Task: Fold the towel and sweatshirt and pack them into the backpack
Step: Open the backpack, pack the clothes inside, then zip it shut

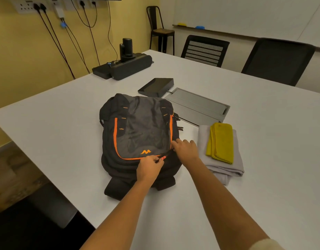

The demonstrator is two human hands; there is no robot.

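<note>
Backpack (137,130) is lying flat on the white table (65,123), pretty much dead center of the frame, dark grey with orange zip trim, straps end toward the bottom of the frame. Left hand (149,167) is down at the bag's lower edge, thumb and fingers pinched tight on the zipper pull (162,157), right where the orange zip line runs along the bottom of the front panel. Right hand (186,149) sits just to the right of it and a bit higher in the frame, fingers curled down over the bag's lower right corner by the bend in the zip, gripping the fabric there. So both hands are on the bag, close together but not touching. Off to the right of the right hand, just beside the bag, the grey sweatshirt (226,170) lies folded on the table with the yellow towel (221,142) folded on top of it, neither touched by a hand.
</note>
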